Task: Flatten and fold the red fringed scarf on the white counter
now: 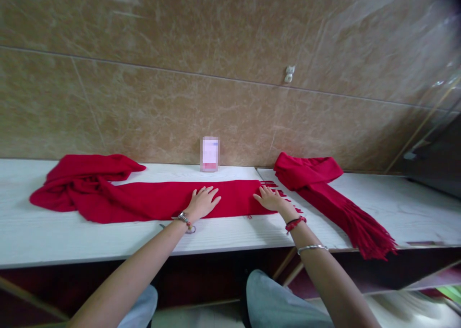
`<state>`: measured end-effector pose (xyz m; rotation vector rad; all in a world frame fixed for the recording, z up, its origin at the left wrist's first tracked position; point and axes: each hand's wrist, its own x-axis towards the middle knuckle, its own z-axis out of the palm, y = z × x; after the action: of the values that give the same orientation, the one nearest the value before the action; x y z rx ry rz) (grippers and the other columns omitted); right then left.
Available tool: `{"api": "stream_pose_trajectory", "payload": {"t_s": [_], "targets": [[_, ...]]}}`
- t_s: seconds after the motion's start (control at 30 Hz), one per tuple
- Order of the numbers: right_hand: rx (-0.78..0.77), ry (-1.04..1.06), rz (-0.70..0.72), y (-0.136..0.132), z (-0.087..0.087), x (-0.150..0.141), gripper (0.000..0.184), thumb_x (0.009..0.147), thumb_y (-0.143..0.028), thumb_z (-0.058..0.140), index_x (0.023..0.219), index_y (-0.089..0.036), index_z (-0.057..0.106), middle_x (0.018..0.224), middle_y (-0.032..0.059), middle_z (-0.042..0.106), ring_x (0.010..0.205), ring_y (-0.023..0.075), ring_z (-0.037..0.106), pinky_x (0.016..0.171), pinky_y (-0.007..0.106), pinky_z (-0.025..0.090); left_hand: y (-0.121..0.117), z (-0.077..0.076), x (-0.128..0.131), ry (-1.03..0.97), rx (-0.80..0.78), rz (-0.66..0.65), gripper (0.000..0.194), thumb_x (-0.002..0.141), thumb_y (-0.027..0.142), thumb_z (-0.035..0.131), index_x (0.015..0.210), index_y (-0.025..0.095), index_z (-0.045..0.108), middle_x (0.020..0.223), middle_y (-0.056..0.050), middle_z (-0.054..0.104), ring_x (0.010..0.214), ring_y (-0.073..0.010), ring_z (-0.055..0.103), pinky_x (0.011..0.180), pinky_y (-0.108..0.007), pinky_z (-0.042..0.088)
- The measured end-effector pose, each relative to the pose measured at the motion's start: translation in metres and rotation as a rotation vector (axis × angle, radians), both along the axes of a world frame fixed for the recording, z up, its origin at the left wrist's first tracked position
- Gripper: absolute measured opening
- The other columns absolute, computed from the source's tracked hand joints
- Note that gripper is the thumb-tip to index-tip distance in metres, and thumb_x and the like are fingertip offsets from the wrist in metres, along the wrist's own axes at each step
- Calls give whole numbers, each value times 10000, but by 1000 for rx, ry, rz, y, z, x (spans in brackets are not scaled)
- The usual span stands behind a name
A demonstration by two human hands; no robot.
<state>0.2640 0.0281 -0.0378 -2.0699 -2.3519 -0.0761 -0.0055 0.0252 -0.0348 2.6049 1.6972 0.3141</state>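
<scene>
Scarf (158,200) under your left hand (200,204) and right hand (271,201) looks light, soft; fingers (212,193) spread apart; pinch near its fringe (282,193).

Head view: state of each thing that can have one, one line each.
Left hand: open, palm down on the red scarf.
Right hand: open, palm down near that scarf's fringed end.
Red scarf: flat under the hands, bunched at the far left.
Second scarf: folded over at the wall end, fringe over the table's front edge.
Phone-like object: upright by the wall, display blurred.
</scene>
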Motion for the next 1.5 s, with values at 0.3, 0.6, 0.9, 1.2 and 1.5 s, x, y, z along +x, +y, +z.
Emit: {"api": "stream_pose_trajectory", "payload": {"t_s": [0.3, 0.6, 0.9, 1.2, 1.5], "targets": [[1, 156, 232, 36, -5, -59, 558, 910, -397, 242, 1390, -113, 226, 1448, 150, 221, 1336, 244, 161, 1036, 479, 225, 15, -7, -11, 19, -78, 206, 588, 867, 551, 223, 1357, 245, 333, 1451, -83, 234, 1318, -334, 173, 1011, -566, 173], [-77, -94, 106, 54, -11, -2, 421, 934, -273, 204, 1288, -219, 424, 1428, 130, 287, 1326, 276, 183, 983, 578, 237, 13, -5, -11, 33, -106, 190, 575, 867, 525, 210, 1370, 263, 304, 1461, -61, 209, 1323, -328, 156, 1019, -565, 148], [149, 106, 54, 33, 9, -40, 529, 920, -332, 228, 1367, -52, 264, 1431, 205, 231, 1330, 281, 161, 1031, 495, 228, 12, -6, -11, -16, -71, 185, 553, 875, 513, 223, 1346, 249, 343, 1449, -84, 243, 1320, -314, 180, 1019, -552, 164], [29, 163, 368, 1, -7, -151, 547, 908, -415, 259, 1376, -133, 272, 1442, 163, 231, 1329, 279, 171, 1020, 518, 229, 2, 9, -54, -5, -109, 296, 569, 874, 508, 211, 1368, 240, 302, 1476, -55, 149, 1338, -317, 95, 1018, -584, 135], [-56, 45, 367, -2, -1, -152, 448, 923, -387, 227, 1310, -238, 399, 1443, 96, 265, 1331, 280, 167, 1000, 556, 240, -6, -3, -83, 30, -150, 266, 585, 872, 541, 157, 1383, 273, 252, 1476, -36, 159, 1338, -306, 104, 1014, -592, 138]]}}
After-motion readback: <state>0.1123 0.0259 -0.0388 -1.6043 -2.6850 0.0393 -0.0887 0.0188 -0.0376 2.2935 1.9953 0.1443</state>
